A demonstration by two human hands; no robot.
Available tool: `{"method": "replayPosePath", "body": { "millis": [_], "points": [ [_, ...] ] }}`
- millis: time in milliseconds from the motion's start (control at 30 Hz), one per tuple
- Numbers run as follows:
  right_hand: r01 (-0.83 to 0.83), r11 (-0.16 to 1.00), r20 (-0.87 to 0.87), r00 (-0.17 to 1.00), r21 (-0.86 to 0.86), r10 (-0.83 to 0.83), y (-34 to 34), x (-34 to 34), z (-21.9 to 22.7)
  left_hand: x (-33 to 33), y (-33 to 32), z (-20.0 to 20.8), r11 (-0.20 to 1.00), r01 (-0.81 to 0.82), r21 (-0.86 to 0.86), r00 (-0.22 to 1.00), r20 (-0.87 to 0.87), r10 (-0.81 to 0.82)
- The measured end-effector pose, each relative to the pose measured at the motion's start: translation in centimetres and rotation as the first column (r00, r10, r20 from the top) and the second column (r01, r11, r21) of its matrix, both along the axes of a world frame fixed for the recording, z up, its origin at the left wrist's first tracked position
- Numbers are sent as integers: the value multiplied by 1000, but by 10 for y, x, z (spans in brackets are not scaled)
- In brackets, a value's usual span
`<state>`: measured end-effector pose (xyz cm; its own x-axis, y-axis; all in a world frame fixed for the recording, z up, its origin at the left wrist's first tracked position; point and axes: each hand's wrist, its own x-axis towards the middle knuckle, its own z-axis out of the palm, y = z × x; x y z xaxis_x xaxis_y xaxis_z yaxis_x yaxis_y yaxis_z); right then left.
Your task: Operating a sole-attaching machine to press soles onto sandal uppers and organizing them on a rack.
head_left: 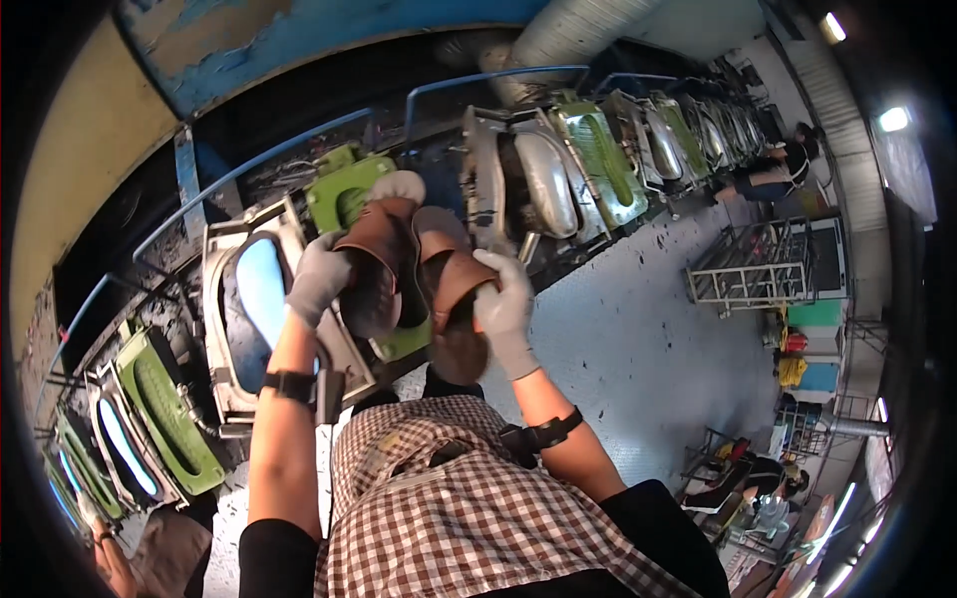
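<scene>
1. We see the left hand [319, 274] clamped on the outer edge of the left shoe [384, 239], likely so its inner side stays uncovered.
2. The right hand [506, 307] is clamped on the strap of the right shoe [461, 282], which probably keeps the dark sole [460, 351] unblocked below.
3. Both brown shoes are held up side by side, ahead of the checked apron [439, 518], before the green mould [334, 194]; gripping from outside seems to leave the middle free.
4. We cannot tell whether the pale knob [399, 186] belongs to the left shoe.
5. The metal mould [211, 344] lies face up, presumably for easy reach.
</scene>
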<state>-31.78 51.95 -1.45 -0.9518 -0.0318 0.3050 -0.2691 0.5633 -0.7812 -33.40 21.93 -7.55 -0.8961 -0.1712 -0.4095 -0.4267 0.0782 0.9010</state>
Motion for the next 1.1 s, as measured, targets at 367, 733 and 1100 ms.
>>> {"method": "replayPosePath", "body": {
  "millis": [367, 733, 1100],
  "points": [
    [291, 888, -169, 955, 355, -245, 294, -228, 61, -93, 295, 89, 896, -163, 413, 937, -220, 272],
    [278, 857, 742, 650, -434, 164, 344, -209, -20, -172, 434, -13, 804, -555, -212, 737, -573, 358],
    [-164, 982, -166, 970, 96, 178, 268, -305, 11, -209, 406, -73, 639, -495, 589, 778, -26, 627]
  ]
}}
